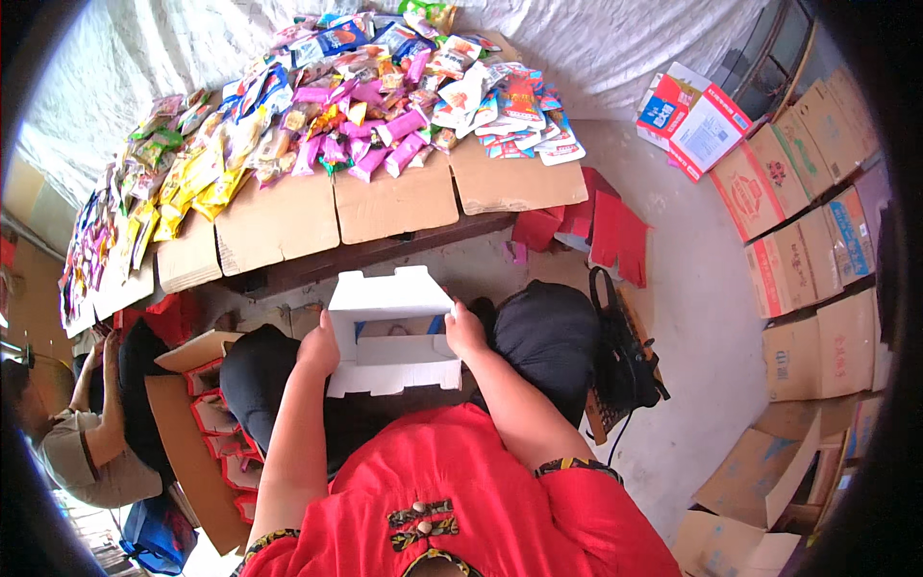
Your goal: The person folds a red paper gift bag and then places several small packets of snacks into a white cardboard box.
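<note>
Between my hands is a white cardboard box (396, 377), held above my lap with its open side facing me and tabbed flaps spread out. Through it a blue-edged opening shows, with part of the floor behind. My left hand (320, 348) grips the box's left wall, and my right hand (466, 332) grips its right wall. Beyond the box, a low table covered with cardboard sheets (279, 231) bears a large heap of packaged snacks (336, 106) in yellow, purple, blue and red-white wrappers.
On my left stands a brown carton (187, 462) holding red boxes. Another person (91, 447) sits beyond it. Red cardboard pieces (615, 236) lie by the table's right end. A black bag (625, 361) is beside my right knee. Stacked cartons (803, 269) line the right side.
</note>
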The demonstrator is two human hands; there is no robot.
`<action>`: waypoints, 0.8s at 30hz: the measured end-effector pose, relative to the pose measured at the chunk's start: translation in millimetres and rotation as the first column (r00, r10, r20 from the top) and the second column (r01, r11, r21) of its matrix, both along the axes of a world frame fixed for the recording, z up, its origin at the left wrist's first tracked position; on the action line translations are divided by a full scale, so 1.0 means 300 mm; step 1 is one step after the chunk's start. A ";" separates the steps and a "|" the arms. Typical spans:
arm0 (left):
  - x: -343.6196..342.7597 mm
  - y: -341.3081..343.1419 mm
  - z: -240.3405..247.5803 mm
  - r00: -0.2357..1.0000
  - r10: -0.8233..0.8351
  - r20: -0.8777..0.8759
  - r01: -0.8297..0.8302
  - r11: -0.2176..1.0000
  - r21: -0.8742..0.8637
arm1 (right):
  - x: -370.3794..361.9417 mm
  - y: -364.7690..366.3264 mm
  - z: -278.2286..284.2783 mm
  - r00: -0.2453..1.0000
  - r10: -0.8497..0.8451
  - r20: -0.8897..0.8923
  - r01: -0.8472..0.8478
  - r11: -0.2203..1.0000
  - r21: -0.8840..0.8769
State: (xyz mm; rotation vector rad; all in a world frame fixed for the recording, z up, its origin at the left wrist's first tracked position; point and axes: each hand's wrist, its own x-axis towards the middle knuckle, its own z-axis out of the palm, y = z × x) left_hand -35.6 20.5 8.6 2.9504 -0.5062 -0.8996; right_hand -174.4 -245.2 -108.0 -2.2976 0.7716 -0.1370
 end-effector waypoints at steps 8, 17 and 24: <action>0.032 0.034 -0.071 0.998 -0.045 0.051 0.048 0.997 -0.054 | 0.024 0.027 0.006 1.000 -0.023 0.014 0.022 0.998 0.056; 0.034 -0.030 -0.006 0.998 -0.071 0.003 0.071 0.996 -0.061 | 0.055 -0.037 0.024 0.985 -0.067 0.158 0.026 0.968 0.248; 0.041 0.001 -0.050 0.996 -0.046 0.075 0.052 0.996 -0.074 | 0.056 -0.016 0.074 0.993 -0.032 0.116 -0.014 0.927 0.374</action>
